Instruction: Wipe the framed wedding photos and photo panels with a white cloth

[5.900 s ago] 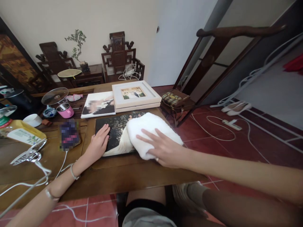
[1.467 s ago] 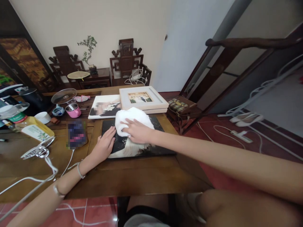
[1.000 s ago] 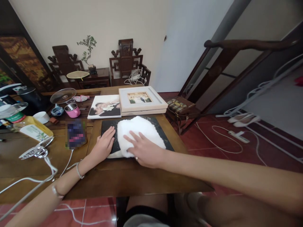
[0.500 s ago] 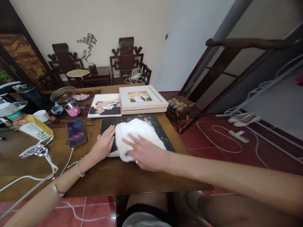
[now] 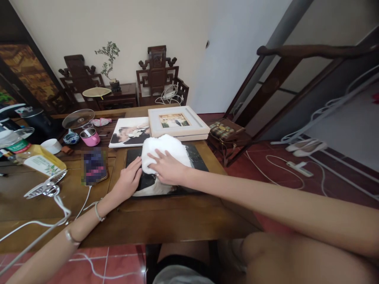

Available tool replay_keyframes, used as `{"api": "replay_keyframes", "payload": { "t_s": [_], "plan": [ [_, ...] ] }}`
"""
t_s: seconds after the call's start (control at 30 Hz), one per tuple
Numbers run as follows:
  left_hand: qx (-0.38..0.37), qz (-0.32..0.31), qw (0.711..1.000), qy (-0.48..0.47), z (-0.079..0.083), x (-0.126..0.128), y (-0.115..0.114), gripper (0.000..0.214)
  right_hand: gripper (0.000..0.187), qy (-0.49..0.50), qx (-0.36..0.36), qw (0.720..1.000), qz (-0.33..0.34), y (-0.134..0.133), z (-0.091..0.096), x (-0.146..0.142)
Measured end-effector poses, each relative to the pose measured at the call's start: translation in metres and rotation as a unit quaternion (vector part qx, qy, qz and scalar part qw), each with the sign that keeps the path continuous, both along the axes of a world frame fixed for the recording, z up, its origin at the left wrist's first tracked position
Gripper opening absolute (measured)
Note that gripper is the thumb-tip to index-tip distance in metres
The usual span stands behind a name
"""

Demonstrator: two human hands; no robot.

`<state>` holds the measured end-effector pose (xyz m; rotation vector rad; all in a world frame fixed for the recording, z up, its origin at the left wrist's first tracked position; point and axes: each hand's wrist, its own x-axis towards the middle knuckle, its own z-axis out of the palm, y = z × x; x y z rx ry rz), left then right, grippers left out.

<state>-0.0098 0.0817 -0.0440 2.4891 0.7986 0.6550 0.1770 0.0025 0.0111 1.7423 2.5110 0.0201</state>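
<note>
A dark picture panel [image 5: 197,159] lies flat near the table's front edge, with a pale shape in its lower part. On its upper part rests a folded, fluffy white cloth [image 5: 168,144]. My right hand [image 5: 167,165] holds the cloth down against the panel, fingers spread over it, a ring on one finger. At the panel's left edge lies my left hand [image 5: 129,179], fingers stretched out and flat, holding nothing. The cloth and my right arm hide part of the panel.
Behind the panel are a white-edged photo print [image 5: 130,132] and stacked framed pictures [image 5: 177,122]. To the left stand a phone [image 5: 94,167] on a cable, a pink cup [image 5: 90,137], a bottle of yellow liquid [image 5: 44,159] and a metal clip [image 5: 47,187]. A chair [image 5: 281,75] stands right.
My right hand has slid the white cloth away from me and slightly left across the panel, uncovering the pale lower part. My left hand has stayed at the panel's left edge.
</note>
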Motion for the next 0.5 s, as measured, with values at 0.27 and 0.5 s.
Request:
{"api": "replay_keyframes", "payload": {
  "t_s": [0.27, 0.5],
  "plan": [
    [-0.012, 0.069, 0.992, -0.107, 0.016, 0.0, -0.002, 0.052, 0.039, 0.018, -0.001, 0.984, 0.178, -0.024, 0.0, -0.015],
    [-0.031, 0.062, 0.993, -0.098, 0.021, 0.0, -0.007, 0.057, 0.031, 0.048, -0.056, 0.947, 0.312, -0.048, 0.013, -0.002]
  ]
}}
